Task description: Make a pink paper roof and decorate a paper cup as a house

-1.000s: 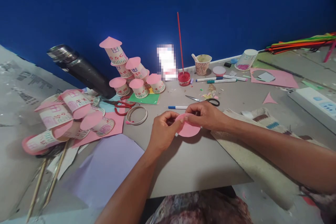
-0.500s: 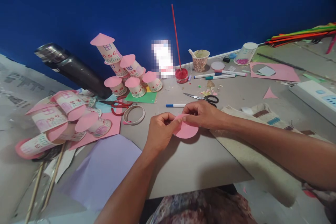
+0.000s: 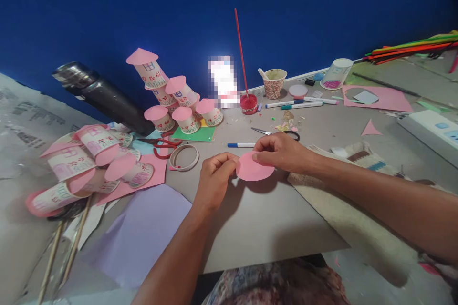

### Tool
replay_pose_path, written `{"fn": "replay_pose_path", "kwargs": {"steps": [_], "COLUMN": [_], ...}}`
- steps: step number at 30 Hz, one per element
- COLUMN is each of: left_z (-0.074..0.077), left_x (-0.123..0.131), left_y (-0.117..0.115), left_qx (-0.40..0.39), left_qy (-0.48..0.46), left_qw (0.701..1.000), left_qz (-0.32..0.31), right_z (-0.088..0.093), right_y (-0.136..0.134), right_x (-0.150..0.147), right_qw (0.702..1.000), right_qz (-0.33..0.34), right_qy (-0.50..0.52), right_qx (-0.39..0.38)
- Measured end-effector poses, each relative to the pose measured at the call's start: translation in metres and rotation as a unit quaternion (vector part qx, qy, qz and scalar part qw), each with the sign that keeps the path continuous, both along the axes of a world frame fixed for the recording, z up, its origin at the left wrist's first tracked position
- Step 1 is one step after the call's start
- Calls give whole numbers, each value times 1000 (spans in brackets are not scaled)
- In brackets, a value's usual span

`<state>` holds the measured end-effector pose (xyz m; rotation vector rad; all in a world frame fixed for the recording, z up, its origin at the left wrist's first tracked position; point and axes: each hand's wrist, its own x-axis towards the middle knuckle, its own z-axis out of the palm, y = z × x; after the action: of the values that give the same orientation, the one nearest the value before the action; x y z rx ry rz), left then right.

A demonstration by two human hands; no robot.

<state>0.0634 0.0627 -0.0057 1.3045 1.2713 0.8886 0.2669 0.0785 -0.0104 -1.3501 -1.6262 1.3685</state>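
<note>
A round pink paper piece (image 3: 254, 167) is held a little above the grey table, in front of me. At its left edge, my left hand (image 3: 219, 176) pinches it between thumb and fingers. My right hand (image 3: 277, 152) grips the upper right edge, the thumb lying over the paper. Just beyond the paper is a blue-capped marker (image 3: 239, 145), partly covered by my right hand. Black-handled scissors (image 3: 263, 131) lie behind that hand, which hides part of them. To the left of my left hand stands a roll of tape (image 3: 183, 157).
Stacked paper cups with pink cone roofs (image 3: 153, 74) stand at back left; more decorated cups (image 3: 98, 145) lie left. A dark flask (image 3: 103, 97) leans behind them. A red pot (image 3: 248, 104) holds a tall stick. Purple paper (image 3: 143, 228) lies front left, a cloth (image 3: 322, 200) right.
The pink paper has turned to show its face as a wider, flatter round. My right hand has shifted slightly right along its edge, and the left hand slightly left.
</note>
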Motion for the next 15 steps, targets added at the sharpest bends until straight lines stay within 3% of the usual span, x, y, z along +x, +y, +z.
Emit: {"fn": "replay_pose_path", "kwargs": {"steps": [15], "left_z": [-6], "left_x": [5], "left_y": [-2], "left_qx": [-4], "left_qy": [-19], "left_qw": [1000], "left_qz": [10], "right_z": [2], "right_y": [-5], "right_x": [-3], "right_qw": [998], "right_qz": [23], "right_qy": [-20], "right_qx": [49]}}
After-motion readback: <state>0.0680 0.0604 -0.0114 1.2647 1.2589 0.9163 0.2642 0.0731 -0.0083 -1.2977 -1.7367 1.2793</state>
